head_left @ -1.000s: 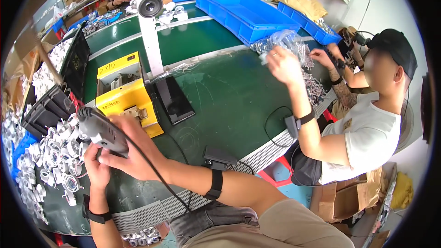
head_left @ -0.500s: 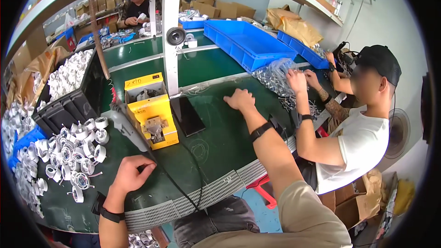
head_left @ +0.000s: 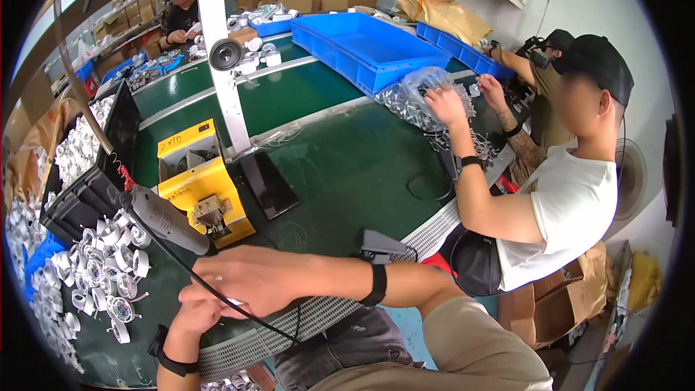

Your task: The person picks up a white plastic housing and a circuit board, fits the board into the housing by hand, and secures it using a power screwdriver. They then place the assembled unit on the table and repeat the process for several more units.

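My right hand (head_left: 253,275) and my left hand (head_left: 197,313) are together at the near edge of the bench, fingers closed in a pinch. A small whitish bit (head_left: 233,305) shows between them, mostly hidden, so its kind is unclear. A grey electric screwdriver (head_left: 172,226) hangs tilted just beyond my hands; its black cable passes in front of them. Behind it stands a yellow machine (head_left: 235,217) with a metal fixture on its front. To the left lies a heap of white round parts with short wires (head_left: 108,275).
A black crate (head_left: 79,199) of white parts stands at the left. A dark flat panel (head_left: 269,187) lies beside the yellow machine. A blue tray (head_left: 369,72) is at the back. On the right, a co-worker (head_left: 565,210) handles a clear bag of metal pieces (head_left: 416,98).
My right hand has swung from the middle of the bench to the left and nearer, meeting my left hand. My view has turned, and the screwdriver sits lower and closer to my hands.
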Tool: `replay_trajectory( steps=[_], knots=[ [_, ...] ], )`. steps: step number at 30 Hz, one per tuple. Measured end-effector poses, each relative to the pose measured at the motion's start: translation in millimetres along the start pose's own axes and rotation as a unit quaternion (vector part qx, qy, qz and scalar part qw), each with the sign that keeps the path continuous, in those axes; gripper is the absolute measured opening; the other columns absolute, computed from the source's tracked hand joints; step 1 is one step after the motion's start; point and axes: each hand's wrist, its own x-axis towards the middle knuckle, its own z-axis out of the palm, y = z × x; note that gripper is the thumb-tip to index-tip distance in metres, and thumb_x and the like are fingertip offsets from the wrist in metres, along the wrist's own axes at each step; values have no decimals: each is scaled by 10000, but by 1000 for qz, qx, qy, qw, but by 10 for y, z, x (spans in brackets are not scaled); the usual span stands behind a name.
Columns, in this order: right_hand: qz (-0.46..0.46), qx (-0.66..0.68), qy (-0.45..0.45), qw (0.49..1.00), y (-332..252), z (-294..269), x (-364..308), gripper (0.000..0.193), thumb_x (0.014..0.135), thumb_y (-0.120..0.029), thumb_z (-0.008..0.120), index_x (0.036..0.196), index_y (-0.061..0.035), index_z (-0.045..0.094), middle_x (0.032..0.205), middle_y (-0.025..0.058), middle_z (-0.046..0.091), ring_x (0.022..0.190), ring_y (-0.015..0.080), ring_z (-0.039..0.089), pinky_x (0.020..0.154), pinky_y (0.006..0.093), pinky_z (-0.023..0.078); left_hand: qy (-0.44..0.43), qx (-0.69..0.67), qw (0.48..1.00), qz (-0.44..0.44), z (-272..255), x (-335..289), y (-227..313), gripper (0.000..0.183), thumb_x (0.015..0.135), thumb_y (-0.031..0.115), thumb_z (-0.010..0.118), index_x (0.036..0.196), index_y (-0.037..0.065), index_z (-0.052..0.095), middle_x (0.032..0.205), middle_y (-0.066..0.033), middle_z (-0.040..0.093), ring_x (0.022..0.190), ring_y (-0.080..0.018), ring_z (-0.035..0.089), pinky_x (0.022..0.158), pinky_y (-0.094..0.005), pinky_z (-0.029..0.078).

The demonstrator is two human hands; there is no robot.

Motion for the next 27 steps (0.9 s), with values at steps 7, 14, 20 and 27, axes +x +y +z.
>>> replay_trajectory(
  steps=[7,14,20,27],
  knots=[
    [-47,91,166,981,153,88,-117,560,724,-169,757,1214,-40,521,1095,114,541,964,280,590,855,366,486,45,-33,996,-64,148,54,218,563,711,73,761,1224,27,534,1136,-92,597,1073,-243,592,923,-370,490],
    [179,240,101,949,273,-53,-137,342,790,-175,745,1058,-2,624,965,121,625,840,194,653,673,307,562,53,-28,997,-57,50,-43,322,780,535,-48,848,1236,18,513,1159,-77,594,1060,-189,584,910,-338,486],
    [262,275,99,920,326,-140,-180,171,837,-90,709,979,5,691,782,75,684,674,95,630,603,247,510,25,45,999,-12,41,60,361,801,556,58,878,1257,54,491,1193,-78,581,1120,-217,554,956,-364,440],
    [156,211,152,953,228,21,-129,75,820,-60,685,789,-1,651,694,68,616,600,121,577,551,261,440,-39,-95,993,65,12,67,296,542,853,166,702,1306,23,439,1246,-94,532,1151,-204,532,981,-367,448]
  ],
)
